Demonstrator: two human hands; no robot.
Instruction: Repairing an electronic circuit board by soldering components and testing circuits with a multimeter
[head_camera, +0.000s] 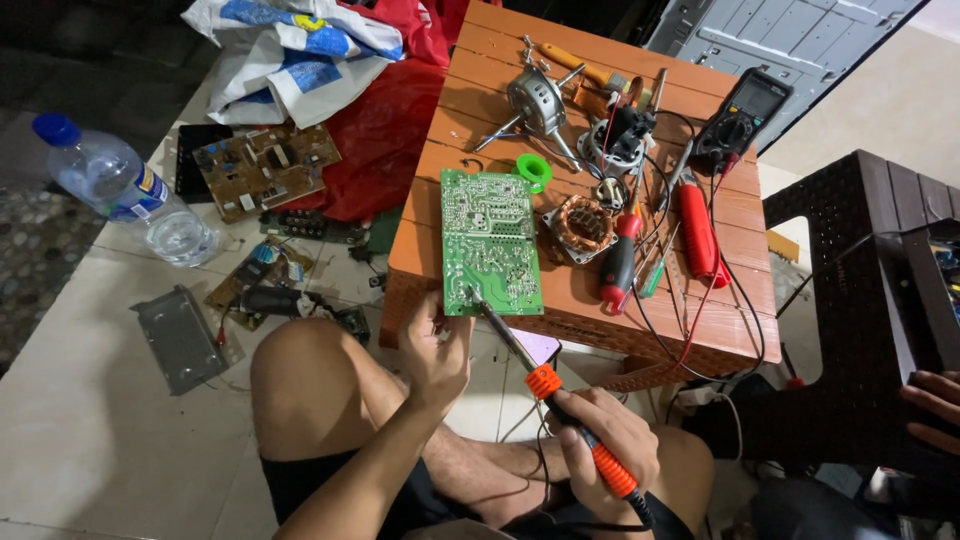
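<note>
A soldering iron (560, 400) with an orange-and-black handle is gripped in the right hand (605, 440), fingers closed around it, and its tip is set on the near edge of a green circuit board (488, 240). The board lies flat on a small wooden table (720, 330). The left hand (437, 350) is held at the board's near corner, fingers pinched together; whether anything is held cannot be told. A red screwdriver (618, 262) lies beside the board.

Other person's hand (935, 405): getting cut off by the right edge.
Solder wire in left hand (437, 355): looking too thin to see.
</note>
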